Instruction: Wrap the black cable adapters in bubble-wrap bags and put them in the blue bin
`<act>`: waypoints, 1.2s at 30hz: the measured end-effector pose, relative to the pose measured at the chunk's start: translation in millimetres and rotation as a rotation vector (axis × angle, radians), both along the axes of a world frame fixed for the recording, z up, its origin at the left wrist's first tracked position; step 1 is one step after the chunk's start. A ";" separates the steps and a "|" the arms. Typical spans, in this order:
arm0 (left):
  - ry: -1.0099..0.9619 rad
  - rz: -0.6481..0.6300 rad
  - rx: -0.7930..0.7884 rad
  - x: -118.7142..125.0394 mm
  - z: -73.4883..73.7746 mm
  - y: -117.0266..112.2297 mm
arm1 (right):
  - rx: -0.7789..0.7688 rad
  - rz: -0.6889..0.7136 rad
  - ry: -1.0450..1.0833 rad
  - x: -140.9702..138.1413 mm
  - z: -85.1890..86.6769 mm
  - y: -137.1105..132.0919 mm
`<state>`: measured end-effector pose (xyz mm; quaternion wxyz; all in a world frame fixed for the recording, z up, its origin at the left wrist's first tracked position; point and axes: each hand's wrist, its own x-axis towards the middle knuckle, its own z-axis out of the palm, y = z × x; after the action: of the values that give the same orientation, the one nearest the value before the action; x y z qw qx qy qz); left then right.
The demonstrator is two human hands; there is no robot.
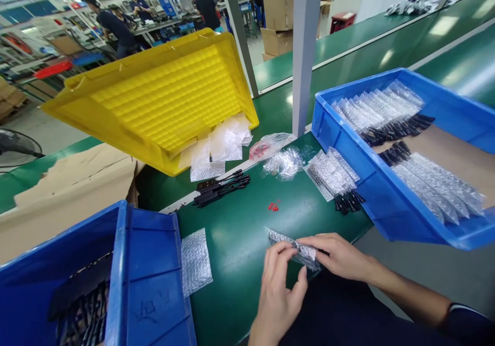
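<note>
A small clear bubble-wrap bag with something dark in it is between my two hands, above the green bench. My left hand curls its fingers over the bag's near left part, its thumb standing a little apart at the lower edge. From the right, my right hand pinches the bag between thumb and fingers. Just beyond lie tiny red caps. A flat bubble-wrap bag rests left of my hands. Black cabled parts lie farther back, and filled bubble-wrap bags are stacked at right.
A blue bin with black parts stands at left. Another blue bin at right holds rows of filled bags. A yellow tray leans behind, near loose bubble bags, clear plastic and a grey post. People work far back.
</note>
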<state>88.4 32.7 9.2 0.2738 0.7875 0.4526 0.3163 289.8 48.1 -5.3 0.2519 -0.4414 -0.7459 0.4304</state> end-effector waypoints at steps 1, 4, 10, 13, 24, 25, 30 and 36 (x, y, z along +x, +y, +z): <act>0.081 -0.022 0.057 -6.9 3.0 7.1 | 0.091 0.011 -0.039 5.2 4.4 0.3; 0.280 -0.171 0.159 -18.9 12.7 36.3 | 0.305 0.033 -0.125 19.7 15.0 -0.4; 0.499 -0.531 0.157 18.4 37.0 108.1 | 0.406 -0.154 -0.161 34.5 27.7 -6.6; 0.630 -0.595 0.260 51.4 43.5 147.1 | 0.431 -0.455 -0.159 37.6 30.5 -10.8; 0.901 -0.949 0.460 164.3 15.7 246.3 | -0.555 -0.629 0.860 -3.2 -49.5 44.6; 0.926 -0.988 0.479 169.9 15.3 250.8 | -0.590 -0.674 0.933 -5.2 -54.4 48.8; 0.959 -1.156 0.503 187.0 16.2 267.0 | -0.629 -0.834 1.063 -3.8 -54.0 54.4; 1.026 -1.066 0.479 185.2 19.2 258.9 | -0.597 -0.904 1.064 2.0 -47.9 48.9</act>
<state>273.6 291.5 28.4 -0.0321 0.9844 0.0020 -0.1729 291.8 97.0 -53.2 0.5995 -0.4864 -0.1220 0.6238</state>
